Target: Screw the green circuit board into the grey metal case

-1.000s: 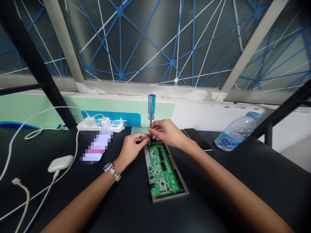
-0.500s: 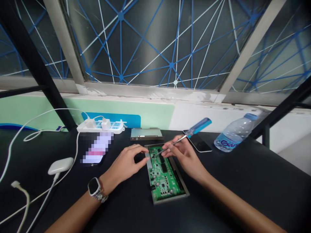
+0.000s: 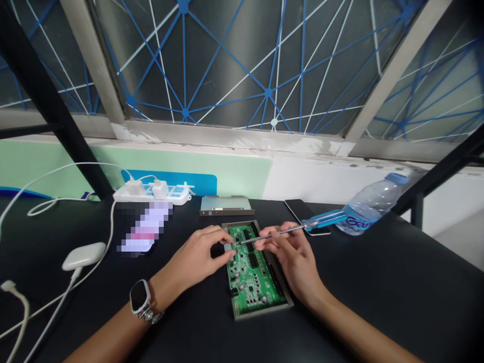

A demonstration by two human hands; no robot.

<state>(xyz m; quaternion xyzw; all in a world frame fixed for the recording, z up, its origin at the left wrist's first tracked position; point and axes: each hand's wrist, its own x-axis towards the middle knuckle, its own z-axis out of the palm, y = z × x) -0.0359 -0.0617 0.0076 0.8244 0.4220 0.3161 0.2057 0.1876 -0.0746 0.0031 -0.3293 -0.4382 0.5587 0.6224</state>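
Observation:
A green circuit board (image 3: 251, 280) lies in a shallow metal frame on the black table, its long side running away from me. My left hand (image 3: 202, 252) is at the board's left edge, thumb and index finger curled in on either side of a small silvery part (image 3: 228, 247). My right hand (image 3: 297, 254) grips a screwdriver (image 3: 325, 220) with a clear blue handle by its metal shaft. The shaft lies low and slanted over the board, and its tip is at the silvery part beside my left fingertips. Exactly what the tip touches is too small to tell.
Behind the board stands a flat metal panel (image 3: 227, 205). A dark phone (image 3: 302, 212) and a water bottle (image 3: 365, 212) are at the back right. To the left are a pixelated phone (image 3: 145, 229), a power strip (image 3: 166, 192), a white charger case (image 3: 83, 256) and loose white cables.
The screwdriver has tilted down from a steeper slant to nearly flat, its handle swinging right and lower. My right hand has turned with it. My left hand stays at the board's edge.

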